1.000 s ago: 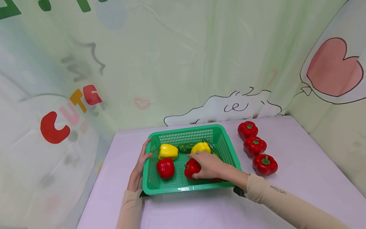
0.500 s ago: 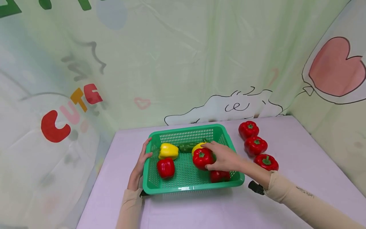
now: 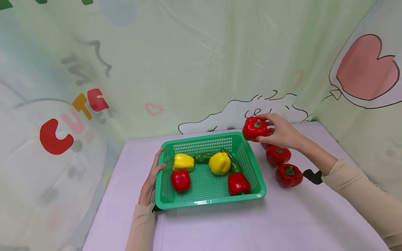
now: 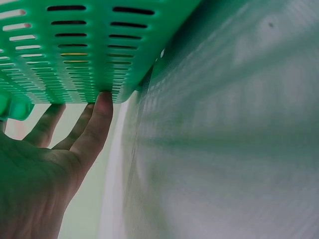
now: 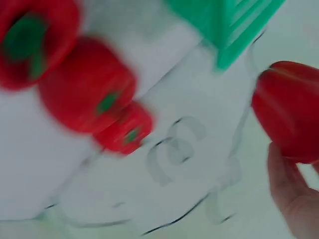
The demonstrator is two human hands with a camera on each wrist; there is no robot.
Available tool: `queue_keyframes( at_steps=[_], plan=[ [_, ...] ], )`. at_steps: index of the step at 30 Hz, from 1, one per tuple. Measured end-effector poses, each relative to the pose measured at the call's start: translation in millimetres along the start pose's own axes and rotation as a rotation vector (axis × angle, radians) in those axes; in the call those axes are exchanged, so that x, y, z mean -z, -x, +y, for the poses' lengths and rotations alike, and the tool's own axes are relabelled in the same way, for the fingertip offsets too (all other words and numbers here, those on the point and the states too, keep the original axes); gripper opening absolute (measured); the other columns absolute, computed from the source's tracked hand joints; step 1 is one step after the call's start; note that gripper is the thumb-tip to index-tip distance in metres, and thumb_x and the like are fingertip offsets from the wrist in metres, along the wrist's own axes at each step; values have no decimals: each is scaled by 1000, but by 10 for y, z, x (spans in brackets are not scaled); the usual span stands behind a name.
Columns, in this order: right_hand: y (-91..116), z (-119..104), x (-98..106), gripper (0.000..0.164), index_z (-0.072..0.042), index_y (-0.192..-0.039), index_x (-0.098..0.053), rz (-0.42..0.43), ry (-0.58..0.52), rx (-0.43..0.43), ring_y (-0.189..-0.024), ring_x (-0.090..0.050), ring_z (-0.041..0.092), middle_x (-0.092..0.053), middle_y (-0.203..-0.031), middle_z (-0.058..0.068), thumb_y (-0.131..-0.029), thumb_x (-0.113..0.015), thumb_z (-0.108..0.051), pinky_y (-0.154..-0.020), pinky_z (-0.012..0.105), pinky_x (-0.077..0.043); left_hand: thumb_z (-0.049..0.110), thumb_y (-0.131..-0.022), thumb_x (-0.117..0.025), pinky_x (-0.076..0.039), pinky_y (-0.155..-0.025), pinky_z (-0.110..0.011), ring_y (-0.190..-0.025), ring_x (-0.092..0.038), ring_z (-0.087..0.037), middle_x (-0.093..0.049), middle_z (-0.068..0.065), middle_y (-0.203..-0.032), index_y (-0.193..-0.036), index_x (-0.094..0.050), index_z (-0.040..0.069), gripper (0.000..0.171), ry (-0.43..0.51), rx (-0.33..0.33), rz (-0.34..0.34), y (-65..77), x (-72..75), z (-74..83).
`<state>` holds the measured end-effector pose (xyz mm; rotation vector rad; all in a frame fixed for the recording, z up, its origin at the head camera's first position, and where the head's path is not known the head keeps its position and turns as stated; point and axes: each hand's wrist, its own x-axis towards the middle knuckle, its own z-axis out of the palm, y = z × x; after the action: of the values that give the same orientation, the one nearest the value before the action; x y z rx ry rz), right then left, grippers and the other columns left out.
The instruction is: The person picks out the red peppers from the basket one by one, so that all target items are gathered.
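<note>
My right hand (image 3: 282, 132) holds a red bell pepper (image 3: 254, 128) in the air by the back right corner of the green basket (image 3: 213, 202); thumb and fingers grip its side. The right wrist view shows the same bell pepper (image 5: 289, 112) at its right edge. My left hand (image 3: 154, 174) rests against the basket's left side, its fairly straight fingers (image 4: 94, 127) touching the slotted wall. Inside the basket lie two yellow bell peppers (image 3: 219, 163), two red ones (image 3: 180, 180) and long green peppers (image 3: 203, 158).
To the right of the basket, three red bell peppers (image 3: 289, 175) stand in a row on the pale lilac table (image 3: 207, 230); the farthest is partly hidden behind the right hand's pepper. A printed curtain (image 3: 188, 69) hangs behind the table.
My right hand has lifted the red bell pepper out of the basket and carried it up, back and to the right. My left hand stays at the basket's side.
</note>
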<state>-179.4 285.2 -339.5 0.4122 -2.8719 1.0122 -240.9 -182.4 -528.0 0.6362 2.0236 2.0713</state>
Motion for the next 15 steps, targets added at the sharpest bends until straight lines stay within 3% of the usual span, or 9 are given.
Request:
queue_keyframes(
  at_steps=[5, 9, 12, 15],
  plan=[
    [-88, 408, 186, 82, 2, -147, -34, 87, -48, -105, -125, -42, 50, -40, -141, 28, -79, -78, -6, -90, 62, -46, 12, -96, -36, -40, -99, -50, -137, -27, -43, -10, -17, -161, -158, -10, 18, 67, -10, 12, 15, 35, 12, -10],
    [-113, 692, 281, 83, 1, -148, -33, 139, -45, -150, -124, -39, 52, -38, -141, 31, -80, -78, -5, -87, 62, -48, 10, -96, -36, -35, -102, -56, -137, -26, -43, -9, -17, -162, -158, -10, 17, 67, -11, 1, 10, 26, 15, -16],
    [-118, 853, 347, 81, 1, -149, -32, 152, -39, -172, -122, -38, 53, -38, -140, 32, -82, -77, -7, -79, 47, -54, 9, -96, -36, -32, -103, -59, -137, -26, -43, -10, -16, -162, -158, -11, 16, 67, -10, -14, 8, 7, 3, -5],
    [-107, 1001, 389, 79, 4, -149, -31, 157, -30, -198, -120, -39, 53, -39, -138, 33, -84, -75, -9, -70, 30, -48, 9, -96, -36, -31, -103, -61, -137, -26, -43, -10, -16, -161, -158, -11, 17, 67, -7, -14, 4, 2, -11, 7]
  ],
)
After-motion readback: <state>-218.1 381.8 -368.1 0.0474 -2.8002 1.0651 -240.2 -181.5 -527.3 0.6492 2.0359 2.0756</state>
